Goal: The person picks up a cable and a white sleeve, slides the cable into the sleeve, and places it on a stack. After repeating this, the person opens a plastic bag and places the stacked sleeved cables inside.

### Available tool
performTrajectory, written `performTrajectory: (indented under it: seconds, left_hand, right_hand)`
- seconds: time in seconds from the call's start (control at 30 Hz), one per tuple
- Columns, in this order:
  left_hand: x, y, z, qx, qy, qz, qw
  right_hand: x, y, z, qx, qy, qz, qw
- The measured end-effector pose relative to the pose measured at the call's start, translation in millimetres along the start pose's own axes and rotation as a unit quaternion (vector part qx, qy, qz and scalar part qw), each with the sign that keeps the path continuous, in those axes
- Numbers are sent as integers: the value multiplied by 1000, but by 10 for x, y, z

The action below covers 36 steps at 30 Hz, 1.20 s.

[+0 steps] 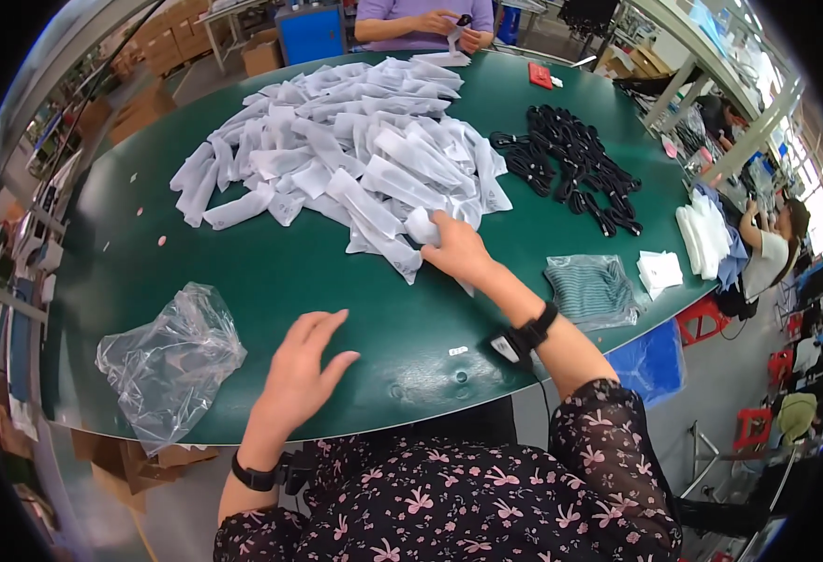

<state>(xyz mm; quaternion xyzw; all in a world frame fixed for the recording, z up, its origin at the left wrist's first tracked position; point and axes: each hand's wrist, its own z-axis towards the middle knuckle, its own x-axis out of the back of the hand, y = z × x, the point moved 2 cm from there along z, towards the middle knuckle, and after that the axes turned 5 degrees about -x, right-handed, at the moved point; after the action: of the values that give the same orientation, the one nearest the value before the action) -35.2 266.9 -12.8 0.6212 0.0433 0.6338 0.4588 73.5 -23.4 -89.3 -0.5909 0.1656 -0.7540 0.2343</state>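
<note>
A large heap of white translucent pouches (336,140) covers the far middle of the green table (271,253). At the heap's near right edge, my right hand (456,248) has its fingers closed on one white pouch (422,228). My left hand (304,370) hovers over the table's near side with thumb and fingers apart and nothing in it. To its left lies a crumpled clear plastic bag (172,365). Bundled black cables (570,159) lie in a pile to the right of the pouches.
Near the right edge lie a clear bag of teal striped pieces (591,290), a small white packet (659,273) and white cloths (704,236). A red packet (541,75) sits at the far right. Across the table, a person in purple (422,26) handles a small dark item and a pouch.
</note>
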Motion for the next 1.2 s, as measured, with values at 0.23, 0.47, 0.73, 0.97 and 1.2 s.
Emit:
performTrajectory:
  seconds: [0.23,0.47,0.73,0.97,1.2]
  left_hand:
    - [-392,160,343,-51,53,-93,993]
    - [-590,24,343,29,52,-175,983]
    - [-318,-253,-126,59,14,-118,991]
    - [-506,-222,-223,3,-1,-90,996]
    - [-484,-275,-313,-12,-33,-81,996]
  right_hand:
    - [225,-736,-465,-211,-66,601,768]
    - [594,-973,-434,3,50,414,909]
    - [2418,-515,-298,107,534,186,818]
    - [713,1104,538,6,136,-189,972]
    - [-46,194,-29,-89,84,-243,962]
